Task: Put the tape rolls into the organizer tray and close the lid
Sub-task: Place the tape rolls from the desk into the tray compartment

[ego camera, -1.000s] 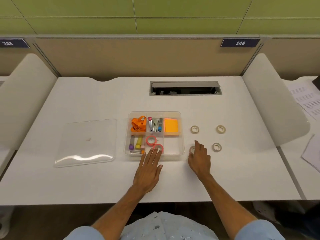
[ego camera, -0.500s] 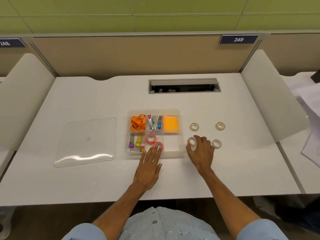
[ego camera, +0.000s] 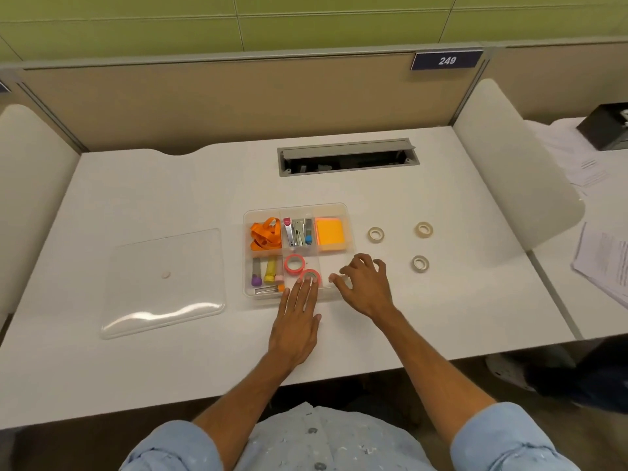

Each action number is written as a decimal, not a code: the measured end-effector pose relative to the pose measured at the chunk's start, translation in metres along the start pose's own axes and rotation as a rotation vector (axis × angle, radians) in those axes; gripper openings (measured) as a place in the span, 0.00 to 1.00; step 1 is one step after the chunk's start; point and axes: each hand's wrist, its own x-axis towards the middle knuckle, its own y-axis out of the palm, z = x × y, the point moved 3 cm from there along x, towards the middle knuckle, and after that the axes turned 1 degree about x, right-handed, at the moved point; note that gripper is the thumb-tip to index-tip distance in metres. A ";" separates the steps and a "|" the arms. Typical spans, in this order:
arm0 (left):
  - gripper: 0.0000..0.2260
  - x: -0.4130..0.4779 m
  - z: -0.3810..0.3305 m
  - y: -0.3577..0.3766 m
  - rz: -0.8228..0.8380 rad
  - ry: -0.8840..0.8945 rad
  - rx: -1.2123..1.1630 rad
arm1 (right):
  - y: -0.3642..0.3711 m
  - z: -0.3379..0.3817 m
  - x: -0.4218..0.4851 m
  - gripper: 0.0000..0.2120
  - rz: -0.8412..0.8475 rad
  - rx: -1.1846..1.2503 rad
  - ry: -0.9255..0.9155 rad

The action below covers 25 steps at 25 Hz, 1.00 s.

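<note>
Bench (ego camera: 136, 185), white, fills mid-frame. Clear lid (ego camera: 163, 283) lies flat at centre-left, well apart from the tray's left wall; the tray is still uncovered.

Organizer tray (ego camera: 350, 212), clear and divided, sits at frame centre. Two pink tape rolls (ego camera: 294, 263) lie in its lower middle compartment.

Left hand (ego camera: 299, 321) lies flat on the bench, fingers straight, tips over the tray's near wall and touching the nearer pink roll. It grips nothing.

Right hand (ego camera: 365, 287) is over the tray's lower right compartment, fingers curled and spread. Whether a roll is pinched under them I cannot tell.

Three beige tape rolls (ego camera: 376, 234) are loose on the bench right of the tray, well apart from each other.

Handling, as judged: the rolls look light, stiff and ring-shaped, likely to roll if set on edge. Pinch across the outer rim, or hook a finger through the core. The lid looks thin and flexible; lift by an edge.

Change from half a second ago: the right hand, then just right of the tray with a beige roll at its fingertips, is now over the compartment.
</note>
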 end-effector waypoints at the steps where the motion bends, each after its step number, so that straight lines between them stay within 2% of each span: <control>1: 0.31 0.000 0.000 0.001 -0.004 -0.006 0.006 | -0.001 -0.001 -0.001 0.25 -0.020 0.008 -0.012; 5: 0.29 0.001 -0.004 0.003 -0.053 -0.043 -0.013 | -0.009 -0.021 -0.001 0.15 -0.196 0.100 -0.057; 9: 0.27 0.002 -0.014 0.000 -0.120 -0.105 -0.060 | -0.029 -0.066 0.008 0.11 -0.312 0.226 0.052; 12: 0.27 0.005 -0.021 0.001 -0.140 -0.157 -0.096 | -0.035 -0.110 0.015 0.13 -0.265 0.237 0.230; 16: 0.26 0.006 -0.026 0.000 -0.160 -0.179 -0.114 | -0.028 -0.152 0.010 0.20 -0.151 0.237 0.406; 20: 0.26 0.006 -0.026 -0.001 -0.160 -0.183 -0.106 | -0.017 -0.161 0.006 0.21 -0.064 0.246 0.422; 25: 0.26 0.007 -0.029 -0.001 -0.153 -0.202 -0.111 | -0.018 -0.156 0.009 0.20 -0.080 0.300 0.398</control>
